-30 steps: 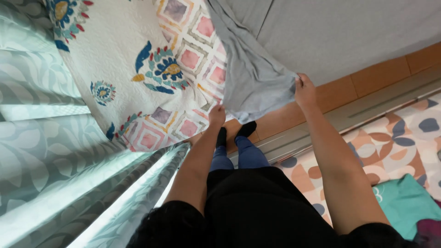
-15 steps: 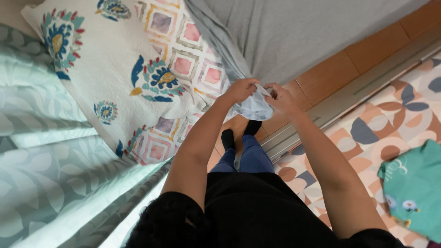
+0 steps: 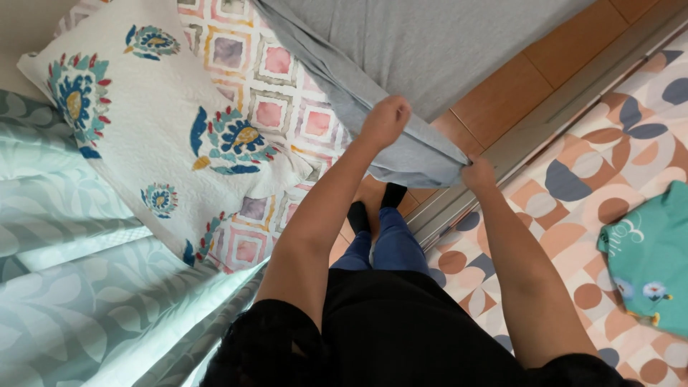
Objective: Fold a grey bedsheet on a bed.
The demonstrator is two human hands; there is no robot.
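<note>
Here, grey sheet [image 3: 430,43] edge pinched by left hand [image 3: 385,120] & right hand [image 3: 479,174], running diagonally.

A bed [image 3: 287,93] fills the upper left and middle of the frame. On it, toward the upper left, lies a pillow [image 3: 143,136]. A sheet [image 3: 430,50] spreads over the bed's upper middle and hangs off its lower edge, where the left hand [image 3: 385,120] grips it from above and the right hand [image 3: 479,174] holds its corner just to the right and lower. A curtain [image 3: 79,287] runs down the lower left, beside the pillow. Right of the bed lies a strip of bare floor [image 3: 502,97], then a rug [image 3: 609,179] at the right. On the rug, at the right edge, lies a shirt [image 3: 648,261]. The person's feet [image 3: 376,208] stand below the hands, in the middle.
</note>
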